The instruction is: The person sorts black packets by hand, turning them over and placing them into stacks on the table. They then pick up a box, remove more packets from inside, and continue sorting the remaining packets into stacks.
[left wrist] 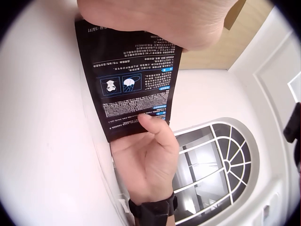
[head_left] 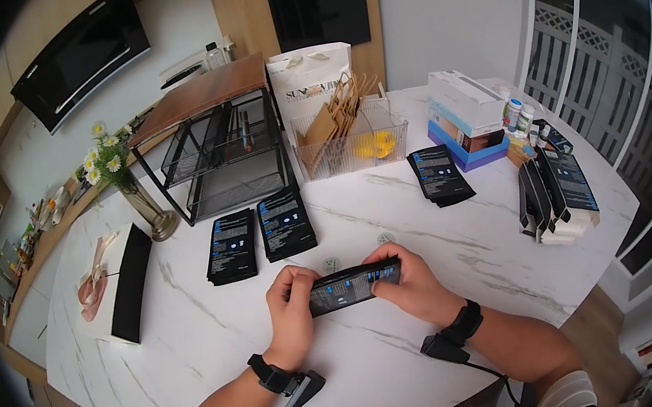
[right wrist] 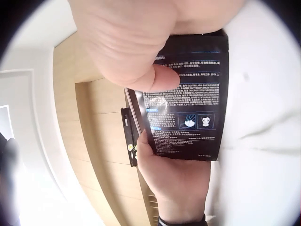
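Observation:
Both hands hold a stack of black printed sachets (head_left: 343, 291) above the near part of the table. The left hand (head_left: 290, 306) grips its left end and the right hand (head_left: 418, 289) its right end, thumb on the printed face. In the left wrist view the sachet (left wrist: 134, 89) shows blue-framed pictures, with the right hand (left wrist: 150, 165) at its far end. The right wrist view shows the printed face (right wrist: 188, 101) and the left hand (right wrist: 174, 183) beyond. Two stacks of similar sachets (head_left: 230, 247) (head_left: 286, 222) lie behind the hands, and another stack (head_left: 441, 175) farther right.
Black cartons (head_left: 570, 186) stand at the right, near stacked boxes (head_left: 466, 113) and small bottles. Behind are a clear basket (head_left: 351, 141) of paper bags and a wire rack (head_left: 235, 165). A vase (head_left: 150, 210) and white-black box (head_left: 116, 285) stand left. Two round stickers (head_left: 332, 265) (head_left: 386, 239) lie beyond the hands.

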A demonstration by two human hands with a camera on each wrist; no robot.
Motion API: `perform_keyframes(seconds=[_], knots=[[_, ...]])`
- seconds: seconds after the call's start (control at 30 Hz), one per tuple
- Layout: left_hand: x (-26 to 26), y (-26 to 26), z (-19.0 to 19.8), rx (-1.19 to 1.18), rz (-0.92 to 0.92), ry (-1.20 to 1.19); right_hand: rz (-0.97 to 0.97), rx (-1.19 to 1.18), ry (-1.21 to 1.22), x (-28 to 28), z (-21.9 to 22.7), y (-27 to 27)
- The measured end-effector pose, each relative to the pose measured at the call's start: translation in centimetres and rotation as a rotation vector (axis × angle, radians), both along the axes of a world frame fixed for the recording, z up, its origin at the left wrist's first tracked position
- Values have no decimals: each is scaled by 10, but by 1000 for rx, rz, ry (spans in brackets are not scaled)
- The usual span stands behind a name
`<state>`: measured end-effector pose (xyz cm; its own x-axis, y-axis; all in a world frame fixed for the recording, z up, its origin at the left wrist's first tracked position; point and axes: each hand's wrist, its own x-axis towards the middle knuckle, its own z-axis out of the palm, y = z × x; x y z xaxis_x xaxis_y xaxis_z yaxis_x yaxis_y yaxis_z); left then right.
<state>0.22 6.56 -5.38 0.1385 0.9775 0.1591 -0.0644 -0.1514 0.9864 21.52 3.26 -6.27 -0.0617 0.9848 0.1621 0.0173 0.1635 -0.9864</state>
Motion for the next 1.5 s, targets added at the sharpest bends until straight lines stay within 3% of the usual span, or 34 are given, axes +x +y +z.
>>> perform_keyframes(seconds=[0.13, 0.33, 0.43, 0.47, 0.57, 0.63, 0.8, 0.97, 1.03, 1.07, 1.13, 1.2, 1.5], knots=[[4, -6, 8, 93, -15, -25, -31, 69, 79, -2, -9, 2], [2, 1, -6, -7, -12, -48, -72, 25, 79, -3, -16, 4], [0, -3, -1, 30, -116, -1, -160, 13, 52, -2, -8, 0], [-1, -5, 9, 33, -113, -4, -219, 119, -6, 4, -3, 2], [-13, 1, 33, -55, -644, 108, -283, 365, -89, 18, 22, 2], [-8, -8, 42, 78, -664, 157, -247, 563, -286, 21, 41, -6], [4, -21, 43, -36, -898, 167, -78, 729, -531, 3, 62, -25], [13, -29, 25, 92, -782, 105, -6, 777, -598, 3, 64, -28], [16, -28, 17, 226, -647, 250, 13, 583, -467, -3, 71, -34], [17, -28, 14, 227, -646, 248, 181, 510, -424, 3, 66, -27], [19, -28, 10, 293, -537, 251, 294, 416, -384, 12, 68, -27], [17, -24, 3, 297, -563, 263, 444, 280, -377, 14, 69, -28], [21, -22, -10, 402, -550, 210, 277, 412, -427, -2, 54, -27]])
